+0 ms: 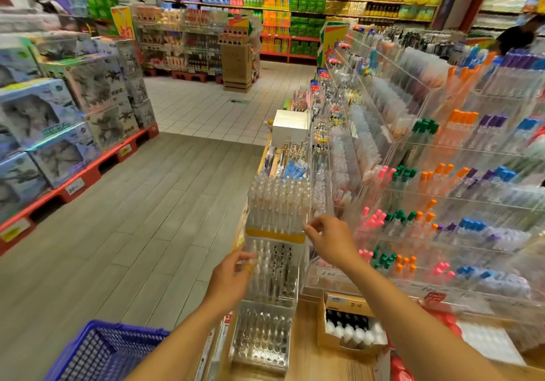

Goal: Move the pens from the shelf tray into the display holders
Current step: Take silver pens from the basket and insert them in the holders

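Pens (278,201), wooden shelf (306,360), perhaps supermarket aisle

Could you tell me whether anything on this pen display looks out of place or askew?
Nothing clearly stands out. The clear tiered pen holder stands upright between the left hand and right hand, and its pens sit in rows; motion blur hides fine detail.

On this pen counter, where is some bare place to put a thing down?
Bare wood counter shows between the clear pen holder in front and the open cardboard box of bottles. Further back it is crowded: tiered pen racks fill the right side, and both hands are at the holders.
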